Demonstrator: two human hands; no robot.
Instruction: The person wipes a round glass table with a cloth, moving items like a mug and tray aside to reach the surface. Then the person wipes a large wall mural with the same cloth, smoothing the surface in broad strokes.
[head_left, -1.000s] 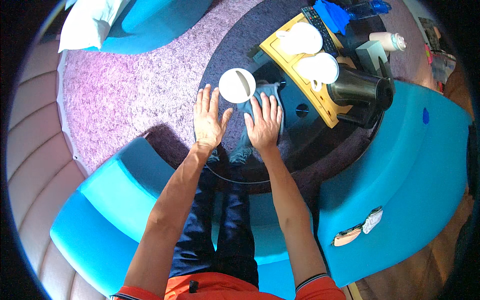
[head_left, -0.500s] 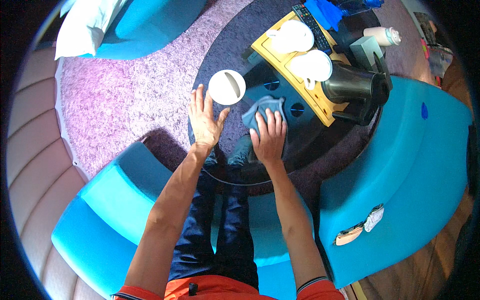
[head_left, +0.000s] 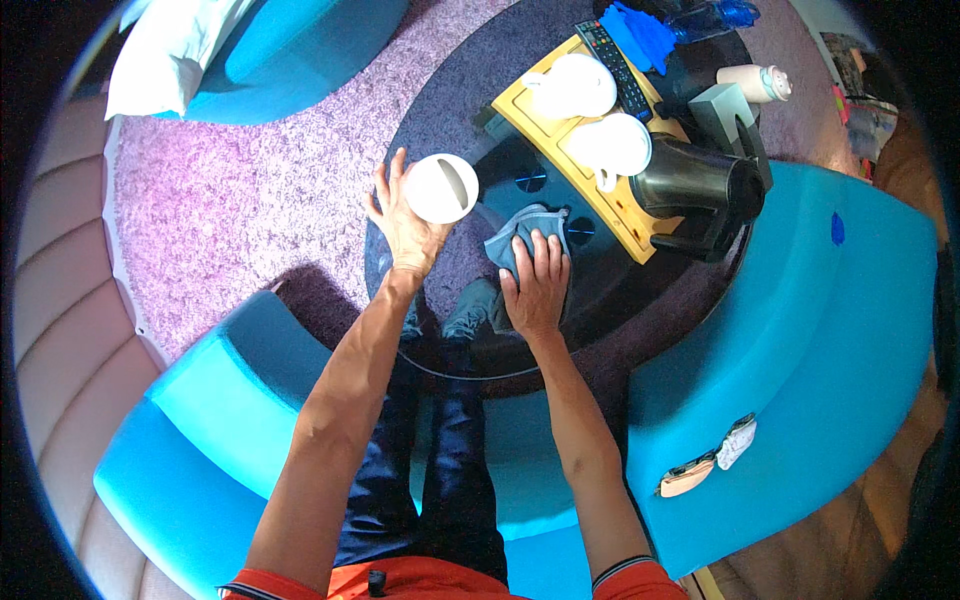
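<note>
At the left side of the dark round glass table [head_left: 440, 110], my left hand [head_left: 408, 228] curls around a white round container [head_left: 440, 190] with a grey slot-like band across its top. Its thumb and fingers are at the container's near and left sides. My right hand [head_left: 538, 285] presses a folded blue-grey cloth [head_left: 525, 228] onto the glass to the right of it, the fingers lying over the cloth. A yellow tray [head_left: 610, 222] stands just beyond the cloth, carrying a white teapot [head_left: 578, 86] and a white cup [head_left: 622, 145].
A black kettle [head_left: 690, 185], a remote control [head_left: 612, 70], a grey box [head_left: 722, 110], a blue cloth [head_left: 640, 38] and a pale bottle [head_left: 750, 83] crowd the table's far right. Turquoise curved seats [head_left: 780, 330] surround it. A pink-purple carpet [head_left: 230, 210] spreads on the left.
My left hand has gone from spread fingers beside the white container to a grip around it, and the container sits slightly nearer. My right hand stays on the cloth.
</note>
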